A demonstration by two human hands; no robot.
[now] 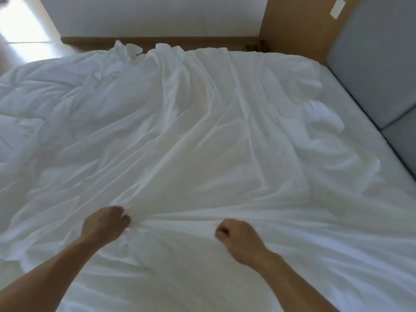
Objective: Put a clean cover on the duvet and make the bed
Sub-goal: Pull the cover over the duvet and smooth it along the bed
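Note:
A white duvet cover (202, 136) lies spread and wrinkled across the bed, with long folds running away from me. A puffy white duvet (45, 93) is bunched at the left side. My left hand (105, 224) pinches a fold of the cover near its front part, and creases fan out from its fingers. My right hand (238, 238) is curled in a fist on the cover a short way to the right; whether cloth is caught inside it cannot be made out. A crumpled corner of cloth (126, 50) sticks up at the far edge.
The white mattress sheet (337, 91) shows at the right side. A grey padded headboard (378, 70) runs along the right. A wooden wall panel (299, 25) and a white wall (157, 16) stand beyond the far edge. Sunlit floor (24, 28) shows at far left.

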